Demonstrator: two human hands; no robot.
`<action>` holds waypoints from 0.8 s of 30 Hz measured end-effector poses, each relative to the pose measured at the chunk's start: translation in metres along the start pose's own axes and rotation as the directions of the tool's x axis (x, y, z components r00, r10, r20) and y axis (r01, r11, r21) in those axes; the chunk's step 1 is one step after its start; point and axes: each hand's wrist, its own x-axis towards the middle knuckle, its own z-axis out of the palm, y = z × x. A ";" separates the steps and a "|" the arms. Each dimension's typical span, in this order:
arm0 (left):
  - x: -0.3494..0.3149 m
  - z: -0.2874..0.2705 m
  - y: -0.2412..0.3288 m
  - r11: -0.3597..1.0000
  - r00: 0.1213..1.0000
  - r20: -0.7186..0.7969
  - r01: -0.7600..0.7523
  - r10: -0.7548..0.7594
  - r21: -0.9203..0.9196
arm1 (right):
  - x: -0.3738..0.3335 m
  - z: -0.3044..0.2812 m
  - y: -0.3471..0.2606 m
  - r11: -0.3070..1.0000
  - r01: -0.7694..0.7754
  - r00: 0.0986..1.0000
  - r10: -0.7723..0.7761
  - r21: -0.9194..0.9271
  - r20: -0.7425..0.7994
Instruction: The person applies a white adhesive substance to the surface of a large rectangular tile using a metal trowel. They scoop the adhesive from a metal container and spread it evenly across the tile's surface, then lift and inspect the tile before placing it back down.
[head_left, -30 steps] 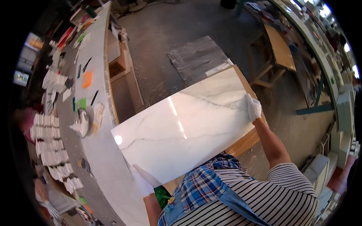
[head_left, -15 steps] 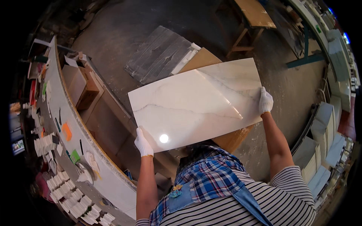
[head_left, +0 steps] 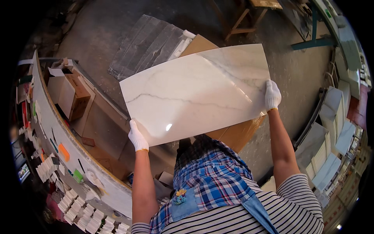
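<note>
A large rectangular white tile with grey marble veins and a glossy face is held up in front of me. Gripping its near left corner is my left hand, in a white knitted glove with the thumb lying over the face. My right hand, gloved the same way, holds the short right edge. The fingers of both hands are mostly hidden beneath or behind the tile. Under the tile shows a brown cardboard sheet, partly covered.
Beyond the tile lies a stack wrapped in grey plastic film on the floor. A curved-looking workbench with tools and several small white stacks runs along my left. Stacked tiles stand at the right, and a wooden trestle farther off.
The tile, still in both hands, sits slightly farther left and higher in the picture. The surroundings have also shifted in view. The lamp's reflection on the tile is narrower.
</note>
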 end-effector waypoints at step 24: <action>-0.004 0.003 0.003 0.985 0.998 0.027 -0.062 0.059 0.161 | -0.244 0.009 -0.095 0.585 0.788 0.558 -0.810 0.191 0.181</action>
